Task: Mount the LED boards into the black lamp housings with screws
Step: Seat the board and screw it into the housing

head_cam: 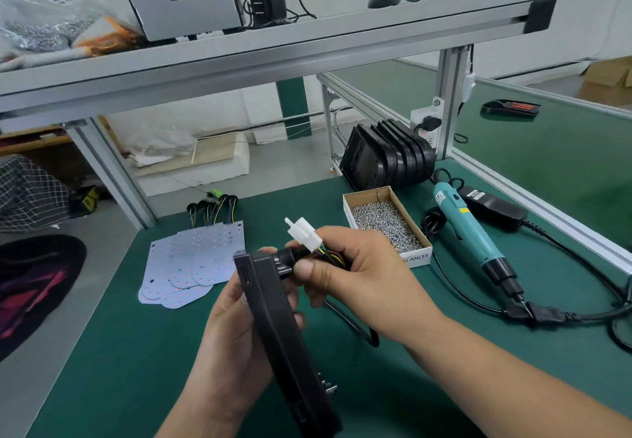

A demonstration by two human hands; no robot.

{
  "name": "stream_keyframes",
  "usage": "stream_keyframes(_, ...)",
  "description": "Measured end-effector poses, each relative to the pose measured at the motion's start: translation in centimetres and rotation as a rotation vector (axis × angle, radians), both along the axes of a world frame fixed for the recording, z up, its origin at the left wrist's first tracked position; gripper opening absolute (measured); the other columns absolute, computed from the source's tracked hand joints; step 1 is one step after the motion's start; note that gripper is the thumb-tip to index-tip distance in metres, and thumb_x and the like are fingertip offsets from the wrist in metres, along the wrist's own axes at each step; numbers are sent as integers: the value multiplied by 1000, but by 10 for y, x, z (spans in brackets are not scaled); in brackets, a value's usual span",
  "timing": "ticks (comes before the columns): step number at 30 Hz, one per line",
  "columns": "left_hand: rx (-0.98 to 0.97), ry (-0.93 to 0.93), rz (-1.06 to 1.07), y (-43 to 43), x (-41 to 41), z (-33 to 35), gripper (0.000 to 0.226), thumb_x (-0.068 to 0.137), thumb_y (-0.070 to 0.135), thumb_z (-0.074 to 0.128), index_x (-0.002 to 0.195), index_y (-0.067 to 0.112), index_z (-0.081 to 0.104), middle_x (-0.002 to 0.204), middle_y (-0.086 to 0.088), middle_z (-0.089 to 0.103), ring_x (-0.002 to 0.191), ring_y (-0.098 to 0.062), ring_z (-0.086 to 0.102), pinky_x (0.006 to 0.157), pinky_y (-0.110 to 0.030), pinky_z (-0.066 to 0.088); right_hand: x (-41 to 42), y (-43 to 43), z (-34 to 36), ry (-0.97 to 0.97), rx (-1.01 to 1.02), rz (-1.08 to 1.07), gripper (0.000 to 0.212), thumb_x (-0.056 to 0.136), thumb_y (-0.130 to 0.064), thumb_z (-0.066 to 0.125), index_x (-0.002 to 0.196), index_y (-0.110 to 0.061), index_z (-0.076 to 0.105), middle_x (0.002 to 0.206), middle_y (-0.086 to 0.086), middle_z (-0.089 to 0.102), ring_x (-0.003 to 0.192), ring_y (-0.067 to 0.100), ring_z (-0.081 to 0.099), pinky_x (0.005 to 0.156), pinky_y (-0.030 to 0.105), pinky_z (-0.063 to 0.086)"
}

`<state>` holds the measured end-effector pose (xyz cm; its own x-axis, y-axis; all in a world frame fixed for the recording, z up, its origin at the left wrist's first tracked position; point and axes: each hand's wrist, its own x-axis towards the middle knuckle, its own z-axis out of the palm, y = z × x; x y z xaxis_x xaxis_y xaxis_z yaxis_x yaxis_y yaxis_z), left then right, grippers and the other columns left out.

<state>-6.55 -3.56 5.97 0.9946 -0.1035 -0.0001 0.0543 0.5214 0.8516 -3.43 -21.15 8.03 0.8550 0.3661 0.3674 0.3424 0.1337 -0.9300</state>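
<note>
My left hand (232, 331) grips a black lamp housing (280, 328), held on edge above the green mat. My right hand (355, 266) pinches the coloured wires and black grommet at the housing's back, and a white plug connector (304, 234) sticks up above its fingers. A fan of white LED boards (191, 263) with coloured wires lies on the mat to the left. A stack of black lamp housings (386, 160) leans at the back. A cardboard box of screws (386, 223) sits to the right, beside a teal electric screwdriver (472, 235).
The screwdriver's black power supply (492, 206) and cables (581, 314) lie at the right. An aluminium frame rail (533, 198) borders the mat (136, 352) on the right, with a shelf overhead. The mat's left edge drops to the floor.
</note>
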Motion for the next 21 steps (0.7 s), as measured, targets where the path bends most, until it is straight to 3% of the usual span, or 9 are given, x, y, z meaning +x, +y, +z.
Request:
stream_keyframes(2, 17, -11, 20, 0, 0, 0, 73, 61, 21, 86, 124, 10, 51, 82, -9, 57, 74, -26, 49, 52, -28, 50, 0, 1, 0, 37, 31, 10, 14, 97, -5, 67, 107, 4, 71, 78, 0, 74, 67, 11, 68, 62, 30, 56)
stream_keyframes(5, 25, -49, 59, 2, -1, -3, 48, 86, 20, 64, 131, 8, 55, 84, -7, 62, 69, -22, 54, 52, -30, 51, 1, 2, -1, 86, 60, 24, 19, 94, -8, 67, 107, 6, 71, 80, 9, 73, 67, 16, 65, 61, 32, 57)
stream_keyframes(9, 100, -105, 58, 5, 0, -1, 72, 66, 39, 94, 126, 13, 64, 89, -6, 72, 66, -17, 62, 56, -30, 51, 0, 1, -1, 94, 64, 43, 15, 94, -9, 67, 104, -2, 75, 81, 8, 74, 68, 16, 65, 62, 33, 59)
stream_keyframes(10, 119, -116, 64, 6, 1, -2, 63, 72, 37, 90, 125, 14, 65, 90, -6, 73, 68, -17, 63, 58, -31, 50, 0, 0, 0, 96, 67, 49, 14, 94, -10, 67, 103, -5, 76, 80, 6, 74, 69, 16, 66, 63, 32, 60)
stream_keyframes(12, 108, -151, 90, 7, 2, -7, 31, 95, 22, 64, 125, 14, 66, 92, -6, 73, 71, -17, 66, 61, -31, 51, 0, -2, 1, 113, 82, 59, 13, 96, -13, 67, 102, -9, 77, 79, 4, 75, 68, 16, 68, 63, 32, 60)
stream_keyframes(13, 93, -156, 98, 6, 2, -10, 27, 102, 12, 53, 125, 13, 66, 94, -7, 74, 72, -17, 68, 62, -29, 54, 0, -2, 1, 131, 92, 61, 13, 96, -14, 67, 101, -9, 77, 79, 4, 75, 67, 17, 68, 63, 31, 61)
stream_keyframes(16, 21, -125, 82, 5, 0, -11, 40, 110, -7, 29, 130, 6, 61, 99, -13, 77, 72, -21, 73, 63, -31, 59, 1, 1, -1, 190, 149, 64, 18, 95, -12, 67, 104, 0, 76, 80, 10, 74, 66, 19, 68, 61, 32, 61)
stream_keyframes(19, -29, -148, 79, 3, 1, -10, 40, 111, -9, 27, 136, 3, 56, 118, -24, 75, 87, -33, 77, 71, -41, 63, -2, 8, -4, 246, 236, 72, 13, 100, -4, 66, 104, 3, 76, 79, 13, 74, 63, 18, 68, 57, 27, 58)
stream_keyframes(21, -46, -140, 95, 2, 1, -10, 38, 111, -9, 29, 136, 2, 56, 115, -25, 74, 83, -33, 76, 68, -40, 63, -5, 11, -6, 285, 292, 91, 15, 102, -2, 62, 104, 1, 77, 76, 11, 73, 61, 16, 67, 56, 25, 57)
